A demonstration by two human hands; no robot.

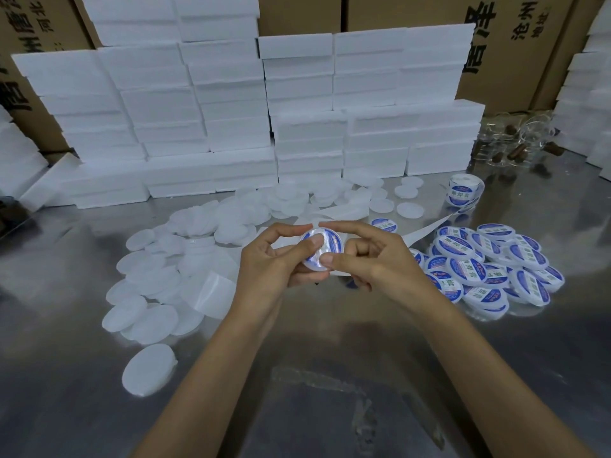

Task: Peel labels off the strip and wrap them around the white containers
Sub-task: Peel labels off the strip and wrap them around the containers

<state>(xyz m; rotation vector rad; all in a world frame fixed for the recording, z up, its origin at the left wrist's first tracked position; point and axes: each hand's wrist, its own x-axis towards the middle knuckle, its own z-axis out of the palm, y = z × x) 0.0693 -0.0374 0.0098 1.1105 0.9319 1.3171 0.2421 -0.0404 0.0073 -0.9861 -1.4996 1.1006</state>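
Note:
Both hands hold one round white container (325, 246) above the metal table, a blue-and-white label lying on its face. My left hand (281, 259) grips its left side, thumb pressing on the label. My right hand (367, 256) pinches its right edge between thumb and forefinger. A label roll (463, 190) stands at the back right, and its white backing strip (426, 231) trails toward my hands. Several unlabeled white containers (158, 279) lie scattered at the left. Several labeled ones (489, 266) are heaped at the right.
Stacked white foam boxes (231, 110) form a wall along the back, with cardboard cartons (515, 44) behind. Clear glass items (519, 140) with brown stoppers sit at the far right. The shiny metal table (314, 375) lies bare near me.

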